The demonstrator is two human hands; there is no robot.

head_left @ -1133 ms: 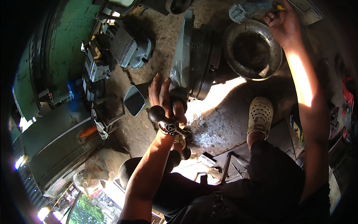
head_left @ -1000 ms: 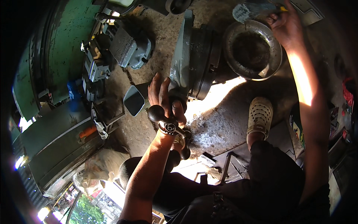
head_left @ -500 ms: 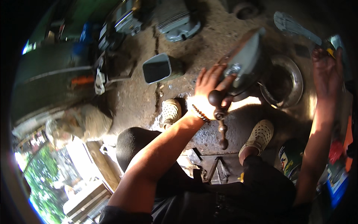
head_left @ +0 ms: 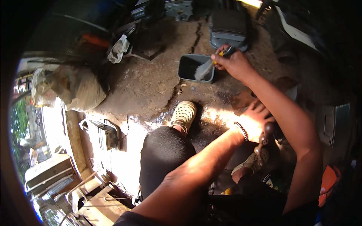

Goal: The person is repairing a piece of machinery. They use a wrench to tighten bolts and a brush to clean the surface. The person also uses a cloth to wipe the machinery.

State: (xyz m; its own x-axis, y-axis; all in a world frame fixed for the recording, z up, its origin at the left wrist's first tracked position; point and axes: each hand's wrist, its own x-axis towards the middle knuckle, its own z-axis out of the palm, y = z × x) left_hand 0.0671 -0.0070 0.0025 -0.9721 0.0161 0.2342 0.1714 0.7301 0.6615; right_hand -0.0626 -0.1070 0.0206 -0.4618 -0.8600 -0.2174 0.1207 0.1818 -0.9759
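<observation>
Right hand [head_left: 233, 62] pinching a brush [head_left: 206, 69]; left hand [head_left: 257, 116] spread.
Bristles at grey bin's [head_left: 187, 67] mouth, toward 12 o'clock; handle slants to 2. Brush probably light, bristles soft, possibly slick; hold by the handle. Ball-ended crank [head_left: 263, 141] at left hand's 5 o'clock, contact unclear.

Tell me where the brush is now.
In the head view, the brush is above centre, held in the right hand, its bristles angled down to the left at the mouth of the dark bin.
</observation>
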